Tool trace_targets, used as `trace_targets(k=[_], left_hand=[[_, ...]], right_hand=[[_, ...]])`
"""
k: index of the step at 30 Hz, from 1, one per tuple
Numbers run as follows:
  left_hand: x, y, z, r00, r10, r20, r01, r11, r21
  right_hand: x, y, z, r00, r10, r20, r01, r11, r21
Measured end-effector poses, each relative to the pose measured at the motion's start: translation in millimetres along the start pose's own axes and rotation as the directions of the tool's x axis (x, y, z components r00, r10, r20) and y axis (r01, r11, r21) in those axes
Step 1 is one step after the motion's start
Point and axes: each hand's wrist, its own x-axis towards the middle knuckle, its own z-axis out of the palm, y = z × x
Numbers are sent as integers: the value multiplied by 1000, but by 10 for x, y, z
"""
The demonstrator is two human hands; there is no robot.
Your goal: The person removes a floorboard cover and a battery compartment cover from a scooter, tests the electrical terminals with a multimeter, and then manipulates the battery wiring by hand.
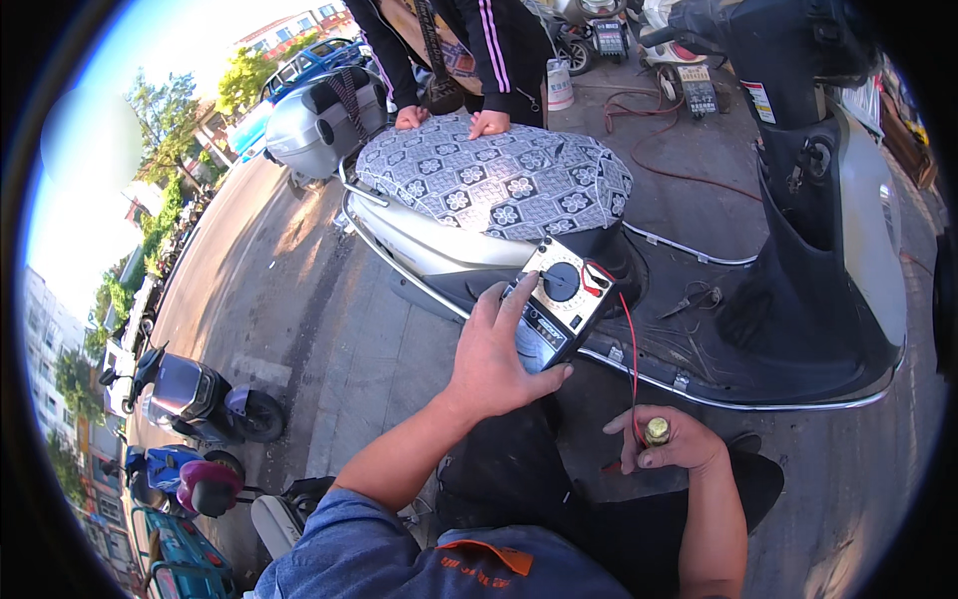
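Most of the view was filled by grey pavement (339, 339), on which a silver and black scooter (664, 283) was parked crosswise in front of the person. Two more parked scooters, one dark (200, 394) and one blue (155, 474), could be seen at the left. Behind the near scooter's seat a co-worker in a dark, striped-sleeved jacket (514, 60) was placed. The seat was covered by a grey cloth (494, 180) printed with flowers, and a silver top box (314, 138) was carried at the rear. On the ground beyond, a reddish hose (689, 178) was strewn in loops.

A boxy meter (557, 298) with a pale face and a round dark dial was held tilted near the seat's front end, above the near edge of the footboard. It was gripped by the left hand (489, 359), the fingers laid along its left side and the thumb set under its lower corner. The right hand (689, 439) was curled narrow around a small yellowish round-ended piece (657, 431), whose kind could not be told. The cloth was touched by both of the co-worker's hands (489, 124). A metal tool (691, 301) was left lying on the footboard. Between the meter's right side and the right hand, a thin red lead (632, 349) was strung.
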Motion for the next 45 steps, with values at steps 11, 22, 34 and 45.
trace_targets(k=[11,22,34,45], left_hand=[[-74,176,320,451,351,821,-734,669,117],[-157,610,541,186,554,811,-498,765,-408],[-78,86,1470,818,75,570,22,987,-162],[130,-165,669,715,288,637,468,481,-742]], right_hand=[[-603,-358,-91,826,-271,-495,144,949,-279],[-350,-250,-283,612,-429,-665,-46,820,-571],[-365,7,191,845,-494,-204,35,431,-902],[-464,78,-70,814,-279,-509,-313,528,-790]])
